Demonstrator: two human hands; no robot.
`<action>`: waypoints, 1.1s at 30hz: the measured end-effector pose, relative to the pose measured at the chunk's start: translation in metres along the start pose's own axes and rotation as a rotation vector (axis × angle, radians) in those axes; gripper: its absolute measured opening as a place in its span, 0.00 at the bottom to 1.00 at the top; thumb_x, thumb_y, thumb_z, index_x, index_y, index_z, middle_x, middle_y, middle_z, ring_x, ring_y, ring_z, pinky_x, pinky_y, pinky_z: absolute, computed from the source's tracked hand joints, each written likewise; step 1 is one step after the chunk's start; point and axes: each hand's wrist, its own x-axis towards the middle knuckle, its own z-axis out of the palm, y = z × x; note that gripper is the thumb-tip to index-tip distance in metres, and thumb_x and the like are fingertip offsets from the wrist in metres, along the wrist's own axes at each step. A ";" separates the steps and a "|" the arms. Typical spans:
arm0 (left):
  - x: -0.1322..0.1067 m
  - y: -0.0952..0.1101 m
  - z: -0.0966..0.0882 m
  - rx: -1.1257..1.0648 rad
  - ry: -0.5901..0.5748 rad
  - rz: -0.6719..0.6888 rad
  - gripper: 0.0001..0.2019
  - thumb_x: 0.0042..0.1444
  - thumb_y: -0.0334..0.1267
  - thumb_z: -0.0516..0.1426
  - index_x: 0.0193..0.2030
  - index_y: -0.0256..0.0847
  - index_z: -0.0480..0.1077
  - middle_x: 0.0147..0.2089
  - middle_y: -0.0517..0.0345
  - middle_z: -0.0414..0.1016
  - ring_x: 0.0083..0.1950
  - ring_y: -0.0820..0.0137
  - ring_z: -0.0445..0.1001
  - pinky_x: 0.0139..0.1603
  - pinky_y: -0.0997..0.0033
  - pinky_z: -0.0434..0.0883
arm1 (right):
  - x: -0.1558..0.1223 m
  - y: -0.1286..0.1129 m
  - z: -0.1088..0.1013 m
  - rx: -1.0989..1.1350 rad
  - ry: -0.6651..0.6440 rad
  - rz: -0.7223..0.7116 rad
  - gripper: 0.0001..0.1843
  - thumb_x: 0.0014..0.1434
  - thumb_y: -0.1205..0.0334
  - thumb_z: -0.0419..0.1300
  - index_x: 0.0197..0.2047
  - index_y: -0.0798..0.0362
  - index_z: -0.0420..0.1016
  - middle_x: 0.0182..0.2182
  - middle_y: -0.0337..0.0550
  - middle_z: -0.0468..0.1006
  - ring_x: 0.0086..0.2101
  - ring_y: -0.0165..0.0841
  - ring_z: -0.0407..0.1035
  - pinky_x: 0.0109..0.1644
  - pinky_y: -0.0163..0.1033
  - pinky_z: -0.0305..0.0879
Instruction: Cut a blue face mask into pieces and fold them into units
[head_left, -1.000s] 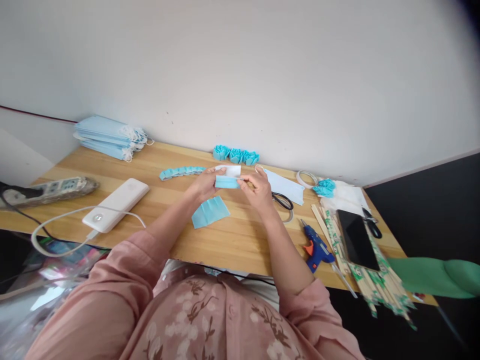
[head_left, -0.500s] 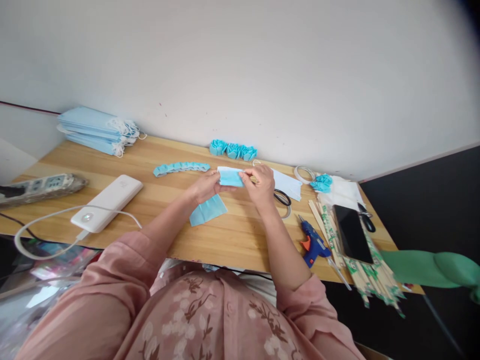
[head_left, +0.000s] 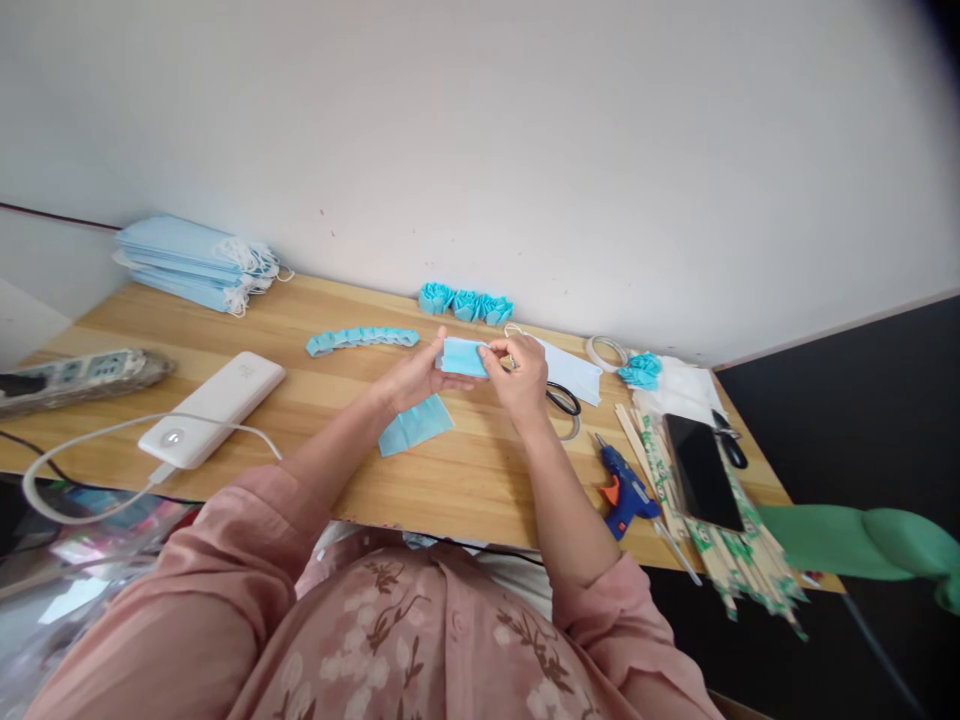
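A small rectangle of blue mask fabric (head_left: 463,357) is held above the middle of the table. My left hand (head_left: 415,380) supports it from the left, fingers beneath and thumb raised at its edge. My right hand (head_left: 523,378) pinches its right end between thumb and forefinger. Below my left hand lies another blue fabric piece (head_left: 417,425). A pleated blue strip (head_left: 362,341) curves across the table to the left. Three blue fabric flowers (head_left: 466,304) sit against the wall. Black scissors handles (head_left: 564,398) and a pale blue sheet (head_left: 576,374) show beside my right hand, partly hidden by it.
Stacked face masks (head_left: 187,262) stand back left, with a white power bank (head_left: 214,410) and a power strip (head_left: 90,378) nearer. Rightward lie a blue glue gun (head_left: 626,488), a phone (head_left: 703,470) on wrapped chopsticks (head_left: 742,560), a tape roll (head_left: 606,353) and another blue flower (head_left: 641,371).
My left thumb has lifted off the fabric's face to its edge, and the left fingers have straightened underneath. The fabric has shifted slightly right. My right hand keeps its pinch.
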 end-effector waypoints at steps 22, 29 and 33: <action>-0.005 0.000 0.005 0.245 0.120 0.079 0.25 0.52 0.56 0.64 0.46 0.35 0.78 0.46 0.45 0.82 0.45 0.59 0.80 0.54 0.53 0.74 | -0.002 0.003 0.001 0.269 -0.106 0.266 0.13 0.61 0.51 0.61 0.44 0.49 0.80 0.38 0.42 0.83 0.39 0.38 0.75 0.50 0.45 0.70; -0.004 0.005 0.004 0.287 0.363 0.169 0.21 0.44 0.53 0.69 0.35 0.37 0.75 0.36 0.55 0.79 0.39 0.67 0.76 0.48 0.62 0.73 | -0.002 0.001 0.001 0.265 -0.095 0.274 0.11 0.61 0.54 0.60 0.40 0.48 0.81 0.38 0.41 0.84 0.39 0.38 0.76 0.50 0.44 0.70; -0.005 0.009 0.006 0.295 0.421 0.196 0.20 0.41 0.52 0.70 0.31 0.37 0.74 0.31 0.59 0.76 0.35 0.71 0.72 0.45 0.67 0.71 | -0.002 0.001 0.002 0.278 -0.102 0.247 0.10 0.62 0.56 0.60 0.40 0.49 0.82 0.39 0.41 0.84 0.40 0.37 0.76 0.50 0.43 0.70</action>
